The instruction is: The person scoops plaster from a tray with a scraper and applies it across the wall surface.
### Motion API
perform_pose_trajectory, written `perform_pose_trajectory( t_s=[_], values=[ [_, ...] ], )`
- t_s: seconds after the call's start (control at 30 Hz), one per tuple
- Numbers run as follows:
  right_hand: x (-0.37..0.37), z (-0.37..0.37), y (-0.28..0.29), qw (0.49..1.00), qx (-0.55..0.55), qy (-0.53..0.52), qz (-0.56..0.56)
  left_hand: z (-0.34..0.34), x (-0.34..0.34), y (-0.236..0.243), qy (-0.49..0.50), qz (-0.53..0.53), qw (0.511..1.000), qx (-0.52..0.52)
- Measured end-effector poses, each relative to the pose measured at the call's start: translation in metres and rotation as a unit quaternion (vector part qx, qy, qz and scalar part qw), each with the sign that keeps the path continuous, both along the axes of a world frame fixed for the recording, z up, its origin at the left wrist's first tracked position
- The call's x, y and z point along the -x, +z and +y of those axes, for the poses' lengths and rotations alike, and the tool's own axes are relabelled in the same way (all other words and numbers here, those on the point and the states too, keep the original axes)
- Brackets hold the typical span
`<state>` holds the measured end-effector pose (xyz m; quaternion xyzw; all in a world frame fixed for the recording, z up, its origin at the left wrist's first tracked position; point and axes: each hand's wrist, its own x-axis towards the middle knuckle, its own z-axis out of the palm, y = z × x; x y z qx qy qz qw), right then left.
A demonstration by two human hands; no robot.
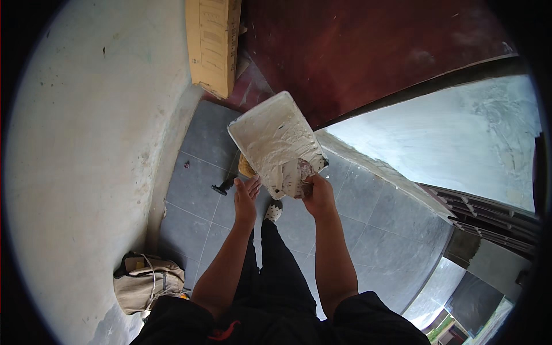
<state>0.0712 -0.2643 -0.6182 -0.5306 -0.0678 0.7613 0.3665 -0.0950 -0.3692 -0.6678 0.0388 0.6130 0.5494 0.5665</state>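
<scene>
2 bare hands in view, 1 on the load. Right hand (pixel 319 194) clamped on the near right corner of a square tray (pixel 270 106), thumb on the upper side. Left hand (pixel 246 198) not gripping: fingers extended and apart, palm turned toward the tray's near left edge; can't tell if they touch it. Tray sits out in front of the body, above the gray tile floor (pixel 190 190), turned diagonal. White paste (pixel 270 135) spread across most of it; 1 brownish patch (pixel 305 168) by the right hand, can't tell if blade or bare surface. Black-handled tool (pixel 223 187) on the floor left of the left hand. Yellowish object (pixel 245 167) mostly hidden behind the tray. Cardboard box (pixel 211 46) against the left wall (pixel 103 144), far end. Tan bag (pixel 146 284) near left.
</scene>
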Motion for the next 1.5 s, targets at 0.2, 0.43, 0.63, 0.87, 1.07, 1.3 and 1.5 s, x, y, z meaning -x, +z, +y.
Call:
perform_pose_trajectory(
  t_s=[0.2, 0.43, 0.63, 0.87, 1.07, 1.3, 1.5],
  values=[
    [-0.023, -0.027, 0.026, 0.996, -0.087, -0.002, 0.007, 0.016, 0.008, 0.075, -0.059, -0.003, 0.994, -0.093],
    [-0.031, -0.029, 0.160, 0.986, -0.082, -0.116, 0.085, 0.056, -0.029, 0.156, -0.090, -0.010, 0.987, -0.136],
    [-0.099, -0.030, 0.212, 0.958, -0.202, -0.183, 0.091, 0.077, -0.087, 0.239, -0.202, 0.053, 0.938, -0.277],
    [-0.227, -0.014, 0.257, 0.916, -0.315, -0.241, 0.051, 0.118, -0.218, 0.311, -0.257, 0.110, 0.863, -0.421],
    [-0.350, -0.030, 0.335, 0.888, -0.367, -0.278, 0.005, 0.133, -0.336, 0.381, -0.283, 0.123, 0.793, -0.526],
    [-0.444, -0.019, 0.368, 0.819, -0.449, -0.356, -0.020, 0.157, -0.410, 0.416, -0.288, 0.107, 0.784, -0.539],
    [-0.470, 0.006, 0.406, 0.778, -0.502, -0.371, -0.077, 0.177, -0.431, 0.438, -0.321, 0.147, 0.742, -0.570]
  ],
)
